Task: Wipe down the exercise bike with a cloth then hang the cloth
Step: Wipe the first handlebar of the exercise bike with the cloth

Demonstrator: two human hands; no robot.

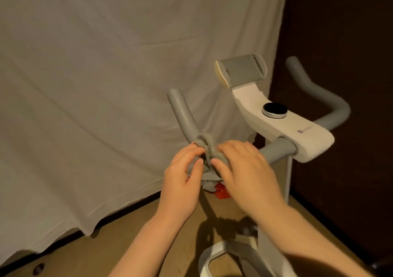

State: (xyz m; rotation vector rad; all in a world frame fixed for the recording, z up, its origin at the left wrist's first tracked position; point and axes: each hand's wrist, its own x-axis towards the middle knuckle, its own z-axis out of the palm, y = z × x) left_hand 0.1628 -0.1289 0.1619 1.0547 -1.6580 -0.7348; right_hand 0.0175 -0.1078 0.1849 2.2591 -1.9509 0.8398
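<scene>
A white exercise bike [297, 134] with grey handlebars stands at the right. A grey cloth [207, 149] is draped and bunched over the bend of the left handlebar [182, 115]. My left hand [182, 181] pinches the cloth's left side between thumb and fingers. My right hand [246, 170] lies over the cloth and the bar from the right, fingers curled onto the fabric. The cloth's lower end hangs below the bar between my hands. A red part [221, 192] shows just under it.
A pale sheet [106, 85] hangs behind the bike as a backdrop. The phone holder [241, 70] and round knob [275, 109] sit on the console. The right handlebar [319, 93] curves against a dark wall. Brown floor [127, 244] lies below, with the bike frame [234, 255] at the bottom.
</scene>
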